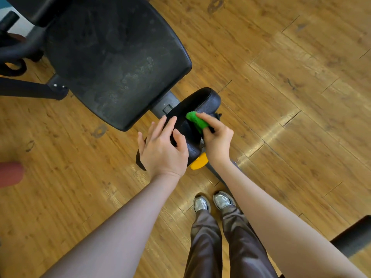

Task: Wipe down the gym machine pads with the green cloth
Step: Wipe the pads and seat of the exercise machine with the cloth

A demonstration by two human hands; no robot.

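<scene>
Green cloth (196,121): small, bunched, bright green; lies on top of the small black pad (192,117) just right of frame centre, pinched there by the right hand (215,137), whose fingers curl round it with the forefinger stretched along its upper edge. Small black pad: rounded, leather-grained, long axis running from 1 o'clock to 7 o'clock; mounted on a grey metal arm (167,105) that joins it to the larger seat. Left hand (162,149): at 9 o'clock of the cloth, fingers spread wide and fairly straight, laid over the near-left side of the same pad, thumb resting on its top; holds nothing. Yellow lever (198,162): pokes out below the pad at 6 o'clock of the cloth, between the two wrists. Large black seat pad (120,63): at 10 o'clock of the cloth, broad, matte, with pale dusty smears across its surface. Black frame tubes (30,89): at far 9 o'clock, beyond the seat. Wooden plank floor (291,97): beneath all items, glossy at 3 o'clock. Grey trainers (212,202) and dark trousers (220,243): at 6 o'clock, toes pointing toward the pad.
</scene>
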